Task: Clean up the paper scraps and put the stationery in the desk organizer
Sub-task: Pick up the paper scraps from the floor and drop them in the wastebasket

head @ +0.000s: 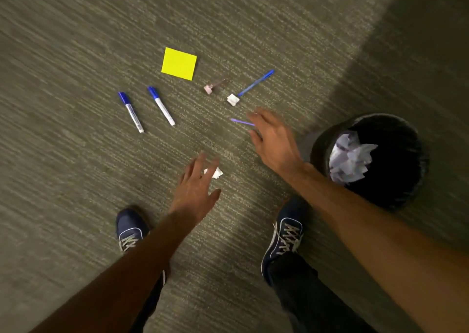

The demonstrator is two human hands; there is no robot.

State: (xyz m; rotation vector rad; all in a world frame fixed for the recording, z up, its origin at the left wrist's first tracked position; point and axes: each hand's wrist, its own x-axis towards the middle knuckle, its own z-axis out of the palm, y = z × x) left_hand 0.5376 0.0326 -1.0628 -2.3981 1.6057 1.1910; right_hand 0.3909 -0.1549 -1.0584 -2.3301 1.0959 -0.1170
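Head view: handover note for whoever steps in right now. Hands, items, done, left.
Left hand: open, empty, reaching over a paper scrap on the carpet.
Right hand: open, empty, at the purple pen.
On the carpet: sticky notes, two markers, blue pen, a white scrap at its tip, a pinkish scrap.
Bin to the right holds crumpled paper.
Done: some scraps binned.
Left: three scraps, all stationery. Organizer not in view.
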